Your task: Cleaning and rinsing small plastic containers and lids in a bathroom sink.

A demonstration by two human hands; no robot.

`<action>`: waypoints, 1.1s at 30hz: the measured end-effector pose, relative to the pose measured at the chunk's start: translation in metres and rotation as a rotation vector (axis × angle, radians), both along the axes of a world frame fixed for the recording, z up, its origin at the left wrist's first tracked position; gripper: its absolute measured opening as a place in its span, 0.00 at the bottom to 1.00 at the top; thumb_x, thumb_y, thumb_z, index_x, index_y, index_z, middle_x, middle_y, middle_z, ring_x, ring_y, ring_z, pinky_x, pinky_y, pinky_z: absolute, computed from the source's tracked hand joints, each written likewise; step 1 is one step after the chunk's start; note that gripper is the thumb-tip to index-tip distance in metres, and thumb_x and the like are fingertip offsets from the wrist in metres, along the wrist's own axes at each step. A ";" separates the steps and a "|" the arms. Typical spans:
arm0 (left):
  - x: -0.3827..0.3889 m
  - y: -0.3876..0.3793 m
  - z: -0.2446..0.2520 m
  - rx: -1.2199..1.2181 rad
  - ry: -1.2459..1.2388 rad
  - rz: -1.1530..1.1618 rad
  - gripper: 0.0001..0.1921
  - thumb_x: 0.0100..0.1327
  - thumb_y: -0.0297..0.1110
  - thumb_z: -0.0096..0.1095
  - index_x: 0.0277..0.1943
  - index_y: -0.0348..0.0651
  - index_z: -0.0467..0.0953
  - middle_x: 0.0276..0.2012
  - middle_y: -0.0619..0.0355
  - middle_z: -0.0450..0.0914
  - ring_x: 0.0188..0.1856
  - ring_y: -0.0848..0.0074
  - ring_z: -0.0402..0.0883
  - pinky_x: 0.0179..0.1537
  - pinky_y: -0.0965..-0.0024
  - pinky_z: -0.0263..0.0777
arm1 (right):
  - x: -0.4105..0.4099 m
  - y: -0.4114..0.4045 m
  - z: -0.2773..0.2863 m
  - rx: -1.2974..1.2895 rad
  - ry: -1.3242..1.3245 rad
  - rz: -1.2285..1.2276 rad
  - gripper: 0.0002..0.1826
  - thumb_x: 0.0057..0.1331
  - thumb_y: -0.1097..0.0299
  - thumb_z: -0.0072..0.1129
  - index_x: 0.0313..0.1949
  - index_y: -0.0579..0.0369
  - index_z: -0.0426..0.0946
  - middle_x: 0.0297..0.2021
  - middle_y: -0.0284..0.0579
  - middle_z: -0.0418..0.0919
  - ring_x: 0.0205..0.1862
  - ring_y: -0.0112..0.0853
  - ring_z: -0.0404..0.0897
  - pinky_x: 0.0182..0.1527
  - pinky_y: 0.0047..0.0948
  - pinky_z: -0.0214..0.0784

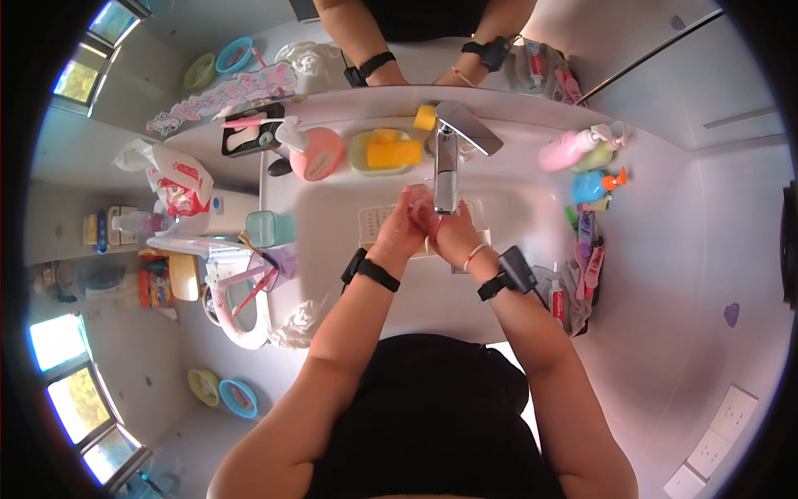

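My left hand (405, 224) and my right hand (453, 232) meet beneath the spout of a chrome faucet (446, 174). Both look wet, and their fingers overlap. Whether anything lies between the palms is hidden by the fingers and the spout. Under them, a white slotted rack or basket (373, 219) shows in the white washbasin (336, 274). Behind the basin, a pale green soap dish (361, 163) bears a yellow block (394, 153), perhaps a sponge or soap. To its left stands a pink pump bottle (321, 156).
Several pump bottles line the right edge, including a blue one (587, 186). Near the right forearm lie a toothpaste tube (556, 302) and grey cloth (576, 305). At left are a teal cup (265, 229) and crumpled white netting (296, 325). A mirror (430, 62) rises behind the faucet.
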State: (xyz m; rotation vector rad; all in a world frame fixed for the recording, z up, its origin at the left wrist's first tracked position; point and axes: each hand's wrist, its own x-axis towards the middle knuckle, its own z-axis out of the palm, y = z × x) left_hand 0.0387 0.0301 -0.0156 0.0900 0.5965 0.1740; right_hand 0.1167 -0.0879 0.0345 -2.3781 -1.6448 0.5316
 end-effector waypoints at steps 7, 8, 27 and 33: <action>-0.012 0.014 0.021 0.241 -0.069 -0.223 0.21 0.74 0.51 0.48 0.56 0.44 0.74 0.47 0.55 0.80 0.51 0.68 0.79 0.56 0.61 0.74 | 0.019 -0.004 0.007 0.413 0.973 -0.343 0.16 0.65 0.62 0.64 0.48 0.56 0.78 0.40 0.45 0.83 0.42 0.37 0.81 0.48 0.34 0.73; -0.014 0.013 0.030 0.249 0.014 -0.283 0.21 0.73 0.51 0.49 0.55 0.44 0.75 0.46 0.56 0.81 0.52 0.68 0.79 0.55 0.61 0.74 | 0.021 -0.005 0.007 0.417 0.972 -0.352 0.16 0.65 0.62 0.64 0.48 0.56 0.78 0.40 0.45 0.83 0.42 0.37 0.81 0.48 0.34 0.73; -0.027 -0.005 0.032 0.118 0.072 -0.290 0.25 0.71 0.57 0.47 0.57 0.44 0.73 0.48 0.52 0.82 0.48 0.66 0.83 0.53 0.61 0.75 | 0.008 0.004 -0.014 0.600 0.519 -0.762 0.15 0.72 0.63 0.52 0.54 0.56 0.71 0.40 0.54 0.83 0.42 0.53 0.81 0.43 0.43 0.73; -0.024 -0.005 0.018 0.220 0.235 -0.241 0.27 0.71 0.59 0.47 0.56 0.42 0.71 0.45 0.55 0.81 0.41 0.69 0.82 0.48 0.60 0.78 | -0.041 -0.015 0.013 0.545 0.427 -0.412 0.22 0.71 0.64 0.52 0.61 0.59 0.67 0.58 0.57 0.72 0.57 0.54 0.73 0.56 0.44 0.69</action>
